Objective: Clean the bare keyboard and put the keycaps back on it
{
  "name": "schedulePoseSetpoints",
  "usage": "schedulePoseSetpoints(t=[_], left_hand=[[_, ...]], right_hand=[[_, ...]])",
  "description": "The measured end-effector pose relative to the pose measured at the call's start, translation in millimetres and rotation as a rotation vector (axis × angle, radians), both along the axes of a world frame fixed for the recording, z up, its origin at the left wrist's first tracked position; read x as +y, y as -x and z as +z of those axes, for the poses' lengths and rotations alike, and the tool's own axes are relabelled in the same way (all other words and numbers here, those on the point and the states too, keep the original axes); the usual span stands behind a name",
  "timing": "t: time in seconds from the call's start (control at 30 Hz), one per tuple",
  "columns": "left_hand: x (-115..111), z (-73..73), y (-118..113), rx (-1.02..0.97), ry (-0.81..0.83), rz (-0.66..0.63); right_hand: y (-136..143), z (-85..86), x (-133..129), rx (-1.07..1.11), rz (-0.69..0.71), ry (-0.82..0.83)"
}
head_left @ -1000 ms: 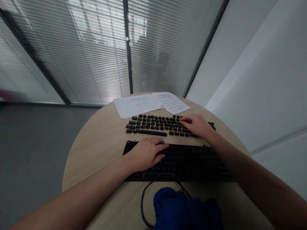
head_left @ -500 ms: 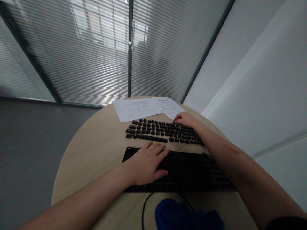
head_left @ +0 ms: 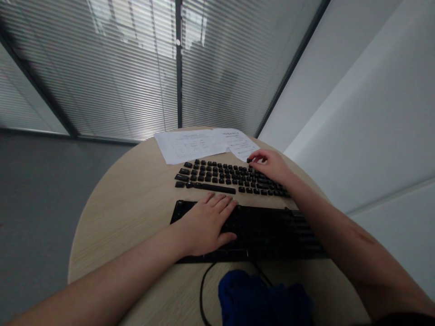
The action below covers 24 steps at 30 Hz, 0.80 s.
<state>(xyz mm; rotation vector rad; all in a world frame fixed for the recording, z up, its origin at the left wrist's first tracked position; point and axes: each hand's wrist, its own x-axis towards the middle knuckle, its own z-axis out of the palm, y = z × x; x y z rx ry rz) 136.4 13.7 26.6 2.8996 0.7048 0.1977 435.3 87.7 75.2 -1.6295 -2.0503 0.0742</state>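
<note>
A black keyboard base [head_left: 268, 231] lies across the near part of the round table. My left hand [head_left: 205, 224] rests flat on its left half, fingers spread. Beyond the base, loose black keycaps [head_left: 210, 174] are laid out in rows, with the long spacebar [head_left: 217, 188] at the near side. At the far right of these rows, my right hand [head_left: 270, 165] pinches a small black keycap [head_left: 249, 160] between thumb and fingertips. Its forearm crosses over the right end of the base and hides some keycaps.
Printed paper sheets [head_left: 193, 144] lie at the table's far edge. A blue cloth [head_left: 251, 299] sits at the near edge, beside a black cable [head_left: 202, 294]. Behind the wooden table [head_left: 129, 199] stands a glass partition with blinds [head_left: 136, 81]; a white wall [head_left: 384, 113] is on the right.
My right hand has lifted slightly from the back row of keycaps, and a keycap now shows at its fingertips. My left hand stays on the base. The view has shifted a little.
</note>
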Motion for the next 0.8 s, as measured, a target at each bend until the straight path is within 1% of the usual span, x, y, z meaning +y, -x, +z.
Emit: schedulePoseSetpoints(t=[0.07, 0.13, 0.17, 0.23, 0.33, 0.47, 0.6, 0.8], left_hand=[[0, 1.2, 0, 0.01, -0.001, 0.001], [0, 1.7, -1, 0.025, -0.008, 0.005], [0, 1.6, -1, 0.031, -0.014, 0.007], [0, 1.1, -2, 0.04, -0.028, 0.014], [-1, -0.3, -2, 0.047, -0.058, 0.026], [-1, -2.6, 1, 0.028, -0.084, 0.073], [1, -4.2, 4, 0.037, -0.074, 0.094], [3, -2.6, 2, 0.092, -0.024, 0.09]], right_hand=[[7, -8.0, -40, 0.145, 0.082, -0.018], [14, -23.0, -73, 0.234, 0.143, 0.004], [18, -31.2, -85, 0.277, 0.144, 0.013], [24, -45.3, -99, 0.35, 0.131, 0.011], [28, -55.0, -104, 0.412, 0.143, 0.032], [26, -56.6, -104, 0.461, 0.153, 0.082], [25, -61.0, -109, 0.429, 0.154, 0.126], [25, -65.1, -110, 0.384, 0.185, 0.123]])
